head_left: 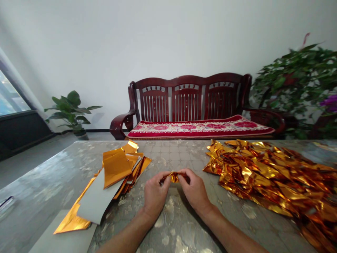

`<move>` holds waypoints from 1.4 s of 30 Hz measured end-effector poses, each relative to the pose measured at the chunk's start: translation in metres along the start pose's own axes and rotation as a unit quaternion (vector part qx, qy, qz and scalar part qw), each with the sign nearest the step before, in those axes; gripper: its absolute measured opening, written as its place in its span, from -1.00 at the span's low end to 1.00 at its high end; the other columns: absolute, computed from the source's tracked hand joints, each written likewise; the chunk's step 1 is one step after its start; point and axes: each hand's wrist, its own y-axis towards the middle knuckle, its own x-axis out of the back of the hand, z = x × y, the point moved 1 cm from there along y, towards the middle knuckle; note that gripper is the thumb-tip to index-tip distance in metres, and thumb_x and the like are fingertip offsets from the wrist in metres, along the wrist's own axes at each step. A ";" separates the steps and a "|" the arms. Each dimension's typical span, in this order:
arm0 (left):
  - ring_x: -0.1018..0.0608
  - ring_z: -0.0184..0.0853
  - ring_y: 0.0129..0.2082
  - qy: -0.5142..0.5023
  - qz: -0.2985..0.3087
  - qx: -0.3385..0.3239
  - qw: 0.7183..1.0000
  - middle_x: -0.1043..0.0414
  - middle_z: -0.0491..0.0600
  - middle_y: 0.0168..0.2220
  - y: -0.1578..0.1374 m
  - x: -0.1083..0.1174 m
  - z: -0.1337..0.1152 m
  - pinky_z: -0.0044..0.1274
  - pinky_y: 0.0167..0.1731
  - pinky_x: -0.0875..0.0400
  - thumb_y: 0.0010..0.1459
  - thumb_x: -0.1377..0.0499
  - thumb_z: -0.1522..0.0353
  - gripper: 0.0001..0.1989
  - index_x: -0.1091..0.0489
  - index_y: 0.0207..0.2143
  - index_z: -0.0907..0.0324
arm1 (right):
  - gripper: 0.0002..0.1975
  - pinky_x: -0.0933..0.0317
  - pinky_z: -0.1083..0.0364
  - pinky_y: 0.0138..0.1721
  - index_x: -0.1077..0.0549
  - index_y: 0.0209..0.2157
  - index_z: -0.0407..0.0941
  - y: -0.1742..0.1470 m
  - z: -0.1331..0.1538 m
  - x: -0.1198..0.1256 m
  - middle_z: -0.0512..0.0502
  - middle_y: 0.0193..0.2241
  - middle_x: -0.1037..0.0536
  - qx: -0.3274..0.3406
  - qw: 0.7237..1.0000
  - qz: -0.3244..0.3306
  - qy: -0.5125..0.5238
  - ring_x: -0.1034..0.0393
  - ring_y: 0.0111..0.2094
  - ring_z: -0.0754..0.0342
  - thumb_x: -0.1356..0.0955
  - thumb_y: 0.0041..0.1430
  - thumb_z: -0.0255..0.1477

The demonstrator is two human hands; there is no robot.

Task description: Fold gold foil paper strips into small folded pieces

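Between my two hands, above the middle of the table, is a small folded piece of shiny gold foil paper. My left hand pinches its left end between thumb and fingers. At the other end, my right hand grips it in the same way. Only the creased middle of the piece shows; its ends are hidden by my fingers. To the left lies a loose stack of flat gold foil sheets, some with the grey-white back up. A large heap of folded gold foil pieces spreads over the right side.
The table has a grey patterned, glossy top. Behind it stands a dark red wooden bench with a red floral cover. Potted plants grow at the left and right. A small clear object lies near the left edge.
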 end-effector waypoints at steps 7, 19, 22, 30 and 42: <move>-0.64 -0.27 -0.25 -0.030 0.023 0.008 0.999 -0.64 -0.06 -0.24 0.001 -0.006 0.006 -0.46 -0.17 -0.48 0.21 -0.13 0.30 -0.78 -0.58 -0.23 0.08 | -0.84 -0.30 0.10 -0.32 -0.52 -0.35 -0.11 -0.001 0.002 -0.007 -0.05 -0.43 -0.61 -0.010 1.000 -0.014 0.004 -0.49 -0.40 0.03 -0.29 0.13 -0.41; -0.59 -0.33 -0.47 -0.117 0.032 0.071 0.990 -0.62 -0.06 -0.39 -0.002 -0.007 0.003 -0.54 -0.42 -0.48 0.19 -0.13 0.25 -0.74 -0.59 -0.28 0.15 | -0.78 -0.26 0.14 -0.45 -0.62 -0.39 -0.07 0.000 0.008 -0.002 -0.03 -0.51 -0.63 -0.026 0.999 0.012 -0.033 -0.48 -0.50 0.06 -0.31 0.16 -0.39; -0.60 -0.32 -0.50 -0.172 0.038 0.130 0.976 -0.61 -0.05 -0.40 0.003 -0.010 0.007 -0.56 -0.50 -0.47 0.17 -0.13 0.23 -0.70 -0.58 -0.24 0.20 | -0.75 -0.30 0.12 -0.36 -0.61 -0.31 -0.06 0.003 0.009 0.003 -0.04 -0.42 -0.65 0.006 0.997 0.041 -0.068 -0.53 -0.40 0.03 -0.27 0.22 -0.38; -0.58 -0.38 -0.54 -0.232 0.033 0.187 0.954 -0.60 -0.01 -0.45 0.012 -0.009 0.016 -0.62 -0.55 -0.38 0.09 -0.18 0.26 -0.63 -0.53 -0.12 0.30 | -0.66 -0.31 0.05 -0.11 -0.49 -0.06 -0.05 0.005 0.001 0.022 -0.12 -0.17 -0.54 0.174 0.970 -0.029 -0.166 -0.45 -0.13 0.00 -0.25 0.17 -0.55; -0.53 -0.38 -0.58 -0.249 0.084 0.173 0.949 -0.51 -0.08 -0.50 0.005 -0.004 0.005 -0.61 -0.60 -0.33 0.17 -0.10 0.03 -0.26 -0.09 0.26 0.29 | -0.74 -0.31 0.10 -0.19 -0.50 -0.34 -0.06 0.010 -0.002 0.025 -0.07 -0.31 -0.53 0.245 0.960 -0.032 -0.134 -0.43 -0.24 0.06 -0.27 0.10 -0.67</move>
